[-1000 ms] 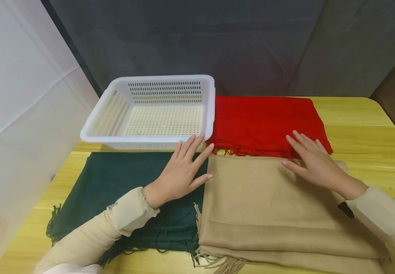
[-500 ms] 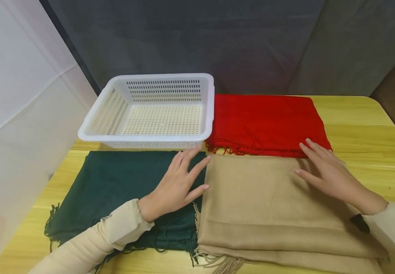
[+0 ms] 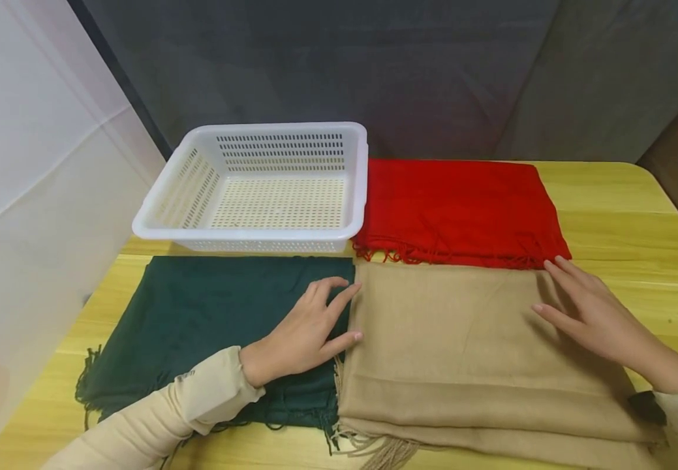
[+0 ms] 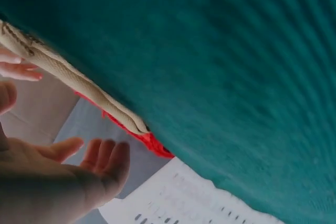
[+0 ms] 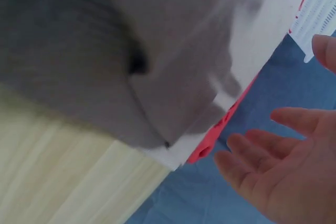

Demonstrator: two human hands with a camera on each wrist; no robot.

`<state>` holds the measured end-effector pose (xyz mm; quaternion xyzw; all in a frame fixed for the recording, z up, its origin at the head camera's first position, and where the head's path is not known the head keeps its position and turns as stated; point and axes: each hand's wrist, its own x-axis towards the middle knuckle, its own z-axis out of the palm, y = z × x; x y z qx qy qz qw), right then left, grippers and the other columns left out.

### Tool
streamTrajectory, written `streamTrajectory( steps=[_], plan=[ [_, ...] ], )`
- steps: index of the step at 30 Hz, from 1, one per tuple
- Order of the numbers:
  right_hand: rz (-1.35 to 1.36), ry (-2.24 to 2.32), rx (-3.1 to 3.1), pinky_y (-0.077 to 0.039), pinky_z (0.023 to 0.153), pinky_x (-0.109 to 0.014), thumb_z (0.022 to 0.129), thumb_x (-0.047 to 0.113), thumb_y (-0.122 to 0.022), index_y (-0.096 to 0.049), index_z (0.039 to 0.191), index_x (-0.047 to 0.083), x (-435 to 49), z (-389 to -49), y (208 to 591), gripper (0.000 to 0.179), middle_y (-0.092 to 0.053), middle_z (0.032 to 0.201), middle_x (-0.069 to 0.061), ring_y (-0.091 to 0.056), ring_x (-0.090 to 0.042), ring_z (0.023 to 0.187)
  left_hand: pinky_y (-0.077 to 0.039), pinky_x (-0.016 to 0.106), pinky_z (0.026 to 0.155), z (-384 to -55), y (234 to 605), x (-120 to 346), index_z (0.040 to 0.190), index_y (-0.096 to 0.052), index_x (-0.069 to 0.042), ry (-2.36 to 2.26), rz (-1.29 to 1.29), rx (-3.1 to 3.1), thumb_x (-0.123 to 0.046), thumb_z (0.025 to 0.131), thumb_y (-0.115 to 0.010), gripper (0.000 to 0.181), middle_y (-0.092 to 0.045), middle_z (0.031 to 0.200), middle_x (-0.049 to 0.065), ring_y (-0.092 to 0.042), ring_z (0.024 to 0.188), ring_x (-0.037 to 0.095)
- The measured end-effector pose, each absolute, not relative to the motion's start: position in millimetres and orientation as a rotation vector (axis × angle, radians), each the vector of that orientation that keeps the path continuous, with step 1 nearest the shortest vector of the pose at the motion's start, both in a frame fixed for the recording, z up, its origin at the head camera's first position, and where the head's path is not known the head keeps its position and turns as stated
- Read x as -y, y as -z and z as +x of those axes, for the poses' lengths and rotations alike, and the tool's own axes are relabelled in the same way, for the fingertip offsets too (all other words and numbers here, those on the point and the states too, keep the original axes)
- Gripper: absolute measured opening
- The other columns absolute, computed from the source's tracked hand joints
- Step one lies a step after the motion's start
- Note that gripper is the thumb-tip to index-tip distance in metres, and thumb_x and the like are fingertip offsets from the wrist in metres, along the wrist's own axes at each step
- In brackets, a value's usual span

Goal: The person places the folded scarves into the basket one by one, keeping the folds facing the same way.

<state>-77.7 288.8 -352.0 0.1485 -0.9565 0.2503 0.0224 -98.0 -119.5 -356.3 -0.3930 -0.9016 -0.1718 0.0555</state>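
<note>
My left hand [image 3: 303, 329] is over the inner side of a folded dark green fringed scarf [image 3: 215, 307], its fingertips by the left edge of a folded beige fringed scarf [image 3: 444, 339]. Over the beige scarf's far right corner is my right hand [image 3: 600, 320], fingers loosely spread. Neither hand holds anything. In the left wrist view the left hand [image 4: 68, 177] has a gap between its fingers and the cloth. The right wrist view likewise has the right hand [image 5: 286, 166] apart from the beige scarf [image 5: 184, 66]. Behind the beige one lies a folded red fringed scarf [image 3: 456, 209].
A white perforated plastic basket [image 3: 280, 202] with nothing in it stands behind the green scarf, against the red scarf's left side. Everything sits on a yellow wood-grain table [image 3: 626, 228]. A dark grey cloth backdrop [image 3: 339, 65] rises at the rear, and a white one [image 3: 33, 130] at left.
Both hands have drawn back toward the person. The left has come away from the basket's front rim, its fingers bending more. The right has shifted rightward, off the red scarf. The scarves look unmoved.
</note>
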Motion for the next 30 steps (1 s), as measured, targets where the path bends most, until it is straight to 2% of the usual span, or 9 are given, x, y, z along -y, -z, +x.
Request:
streamTrajectory(
  steps=[5, 11, 15, 19, 22, 26, 30],
  plan=[
    [0.481, -0.729, 2.967, -0.016, 0.092, -0.063, 0.082, 0.026, -0.063, -0.028, 0.134, -0.007, -295.4, -72.1, 354.6, 0.071, -0.024, 0.134, -0.033, -0.023, -0.053, 0.116, -0.040, 0.029, 0.077, -97.2, 353.5, 118.5, 0.137, -0.029, -0.003, 0.630, -1.183, 2.897, -0.041, 0.085, -0.056, 0.069, -0.036, 0.121, 0.012, -0.038, 0.097, 0.019],
    [0.482, -0.708, 2.991, -0.014, 0.095, -0.061, 0.083, 0.027, -0.062, -0.031, 0.131, -0.010, -300.1, -68.9, 357.5, 0.068, -0.028, 0.130, -0.032, -0.023, -0.050, 0.118, -0.041, 0.029, 0.077, -97.1, 350.6, 116.9, 0.138, -0.025, -0.001, 0.732, -1.147, 3.051, -0.041, 0.085, -0.055, 0.072, -0.037, 0.118, 0.012, -0.038, 0.096, 0.018],
    [0.495, -0.718, 2.979, -0.014, 0.097, -0.058, 0.082, 0.024, -0.064, -0.034, 0.128, -0.014, -305.0, -67.5, 358.1, 0.066, -0.030, 0.128, -0.032, -0.025, -0.049, 0.117, -0.040, 0.026, 0.070, -98.1, 349.6, 115.1, 0.137, -0.025, 0.002, 0.744, -1.074, 3.140, -0.041, 0.085, -0.055, 0.074, -0.039, 0.108, 0.012, -0.039, 0.087, 0.016],
    [0.456, -0.665, 3.030, -0.031, 0.084, -0.058, 0.080, 0.023, -0.066, -0.037, 0.122, -0.018, -308.8, -67.3, 357.5, 0.066, -0.037, 0.118, -0.034, -0.038, -0.047, 0.104, -0.039, 0.023, 0.063, -100.6, 349.7, 113.6, 0.135, -0.028, 0.005, 0.769, -1.032, 3.215, -0.042, 0.085, -0.055, 0.074, -0.040, 0.101, 0.010, -0.040, 0.079, 0.014],
    [0.391, -0.600, 3.104, -0.038, 0.072, -0.056, 0.080, 0.026, -0.066, -0.039, 0.119, -0.021, -310.7, -67.9, 357.6, 0.066, -0.041, 0.109, -0.037, -0.043, -0.045, 0.094, -0.040, 0.023, 0.062, -103.6, 351.0, 112.6, 0.134, -0.030, 0.006, 0.816, -1.010, 3.267, -0.041, 0.085, -0.054, 0.072, -0.040, 0.103, 0.011, -0.042, 0.077, 0.013],
    [0.309, -0.515, 3.193, -0.040, 0.069, -0.054, 0.082, 0.032, -0.062, -0.040, 0.115, -0.023, -316.6, -70.2, 361.0, 0.067, -0.044, 0.101, -0.038, -0.044, -0.046, 0.090, -0.041, 0.025, 0.067, -108.6, 351.9, 111.7, 0.132, -0.033, 0.006, 0.891, -0.993, 3.309, -0.041, 0.086, -0.054, 0.069, -0.042, 0.107, 0.012, -0.044, 0.081, 0.014],
    [0.276, -0.425, 3.242, -0.042, 0.064, -0.050, 0.083, 0.033, -0.061, -0.041, 0.110, -0.026, -325.7, -71.7, 364.5, 0.068, -0.049, 0.091, -0.035, -0.049, -0.042, 0.081, -0.042, 0.027, 0.074, -114.0, 352.0, 111.4, 0.131, -0.036, 0.005, 0.927, -0.993, 3.327, -0.040, 0.086, -0.053, 0.066, -0.045, 0.107, 0.011, -0.045, 0.085, 0.013]
  ],
)
